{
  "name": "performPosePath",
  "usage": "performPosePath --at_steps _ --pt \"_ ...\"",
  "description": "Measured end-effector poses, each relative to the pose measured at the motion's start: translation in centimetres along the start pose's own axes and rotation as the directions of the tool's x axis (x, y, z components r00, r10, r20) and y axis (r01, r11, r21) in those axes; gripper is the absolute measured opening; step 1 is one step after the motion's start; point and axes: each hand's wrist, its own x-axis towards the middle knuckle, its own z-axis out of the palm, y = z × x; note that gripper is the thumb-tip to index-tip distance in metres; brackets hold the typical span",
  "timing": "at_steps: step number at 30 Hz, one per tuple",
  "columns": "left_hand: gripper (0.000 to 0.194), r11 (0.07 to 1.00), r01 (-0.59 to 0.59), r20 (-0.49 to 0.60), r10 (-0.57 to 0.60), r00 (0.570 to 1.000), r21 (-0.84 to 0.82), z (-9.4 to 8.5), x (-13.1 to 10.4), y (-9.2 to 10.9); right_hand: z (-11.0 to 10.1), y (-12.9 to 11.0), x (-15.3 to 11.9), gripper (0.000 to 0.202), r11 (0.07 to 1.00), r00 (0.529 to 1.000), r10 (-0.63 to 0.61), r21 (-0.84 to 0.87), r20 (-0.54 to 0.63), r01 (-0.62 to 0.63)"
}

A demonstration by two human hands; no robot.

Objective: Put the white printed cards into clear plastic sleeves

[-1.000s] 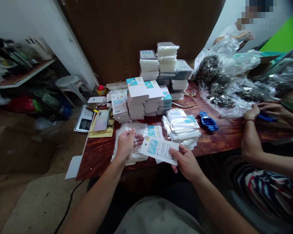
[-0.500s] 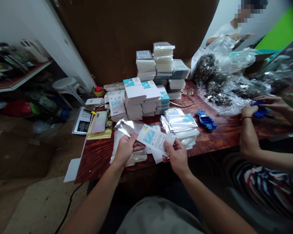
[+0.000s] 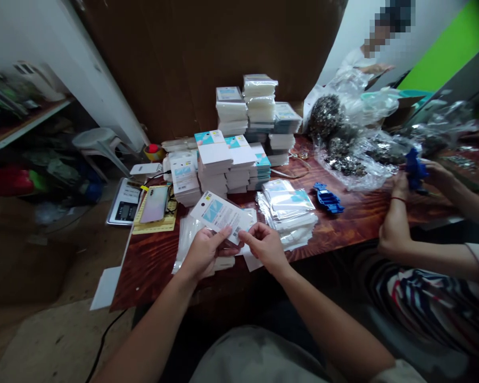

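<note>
A white printed card (image 3: 220, 214) with a blue picture is tilted over the table in front of me. My left hand (image 3: 205, 251) grips its lower edge, thumb on top and fingers beneath. The fingers of my right hand (image 3: 266, 246) are pinched at the card's lower right corner. Clear film shows along the card's edge; how far it wraps round the card I cannot tell. Below my left hand lies a pile of clear plastic bags (image 3: 184, 240). To the right of my hands sits a pile of bagged cards (image 3: 289, 215). Loose white cards (image 3: 250, 259) lie partly under my right hand.
Tall stacks of cards (image 3: 213, 159) line the back. A phone (image 3: 154, 204) and a scale (image 3: 123, 205) are at left. A blue plastic part (image 3: 328, 198) lies right of the bagged cards. Beyond are plastic bags of metal pieces (image 3: 345, 154). A co-worker's hands (image 3: 401, 186) hold another blue part.
The card has moved left and up, swinging over my left hand. My right hand has shifted from the card's right end to its lower corner. The co-worker has raised the blue part upright.
</note>
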Motion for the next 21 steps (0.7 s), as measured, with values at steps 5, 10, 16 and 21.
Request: performPosePath --at_steps 5,10,16,21 --pt "0.031 0.999 0.018 -0.003 -0.018 1.0 0.036 -0.5 -0.2 0.2 -1.8 -1.4 2.4 0.038 0.904 0.984 -0.123 -0.394 0.133 0.166" --pt "0.026 0.999 0.036 -0.086 -0.033 0.996 0.025 -1.7 -0.7 0.9 -10.1 -5.0 10.3 0.03 0.399 0.91 -0.272 -0.824 0.312 0.401" --pt "0.024 0.996 0.082 -0.083 -0.078 0.993 0.043 -2.3 -0.2 1.1 -13.9 -6.6 16.6 0.085 0.139 0.856 0.174 -0.873 0.486 0.467" --pt "0.025 0.995 0.081 -0.067 -0.077 0.995 0.055 -2.7 0.2 1.5 -13.7 -8.2 16.9 0.052 0.193 0.822 0.143 -0.83 0.552 0.524"
